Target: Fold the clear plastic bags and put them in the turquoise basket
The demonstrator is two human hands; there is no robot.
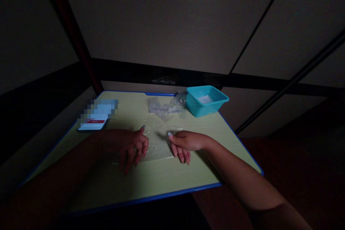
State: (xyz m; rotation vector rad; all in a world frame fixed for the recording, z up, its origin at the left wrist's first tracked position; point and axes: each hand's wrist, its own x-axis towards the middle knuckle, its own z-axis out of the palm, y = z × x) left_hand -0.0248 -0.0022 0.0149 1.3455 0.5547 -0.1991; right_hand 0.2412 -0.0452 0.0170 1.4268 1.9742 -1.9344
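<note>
A clear plastic sheet [159, 148] lies flat on the pale surface [172, 176], in the stretch between the two hands and partly beneath them. Its long axis runs left to right, roughly in line with the near blue edge [151, 199]; one end points toward the left side of the surface, passing under the left hand, and the other toward the right hand. The film is so thin that its far outline is hard to trace.

The left hand [133, 145] is over the left part of the sheet, fingers bent downward and thumb raised away from them, so its grip is about half open with nothing visible in it. The right hand [185, 143] is at the sheet's right end, thumb pointing inward, fingers drooping over the film; its grip is loosely curled, and I cannot tell whether any plastic is caught in it.

Beyond the sheet lies a crumpled heap of clear packaging [163, 110], spreading sideways toward a turquoise basin [201, 107] near the far right corner, which has something whitish inside. At the left, a phone [93, 126] rests at a slant with its screen lit, its far end pointing away and rightward
</note>
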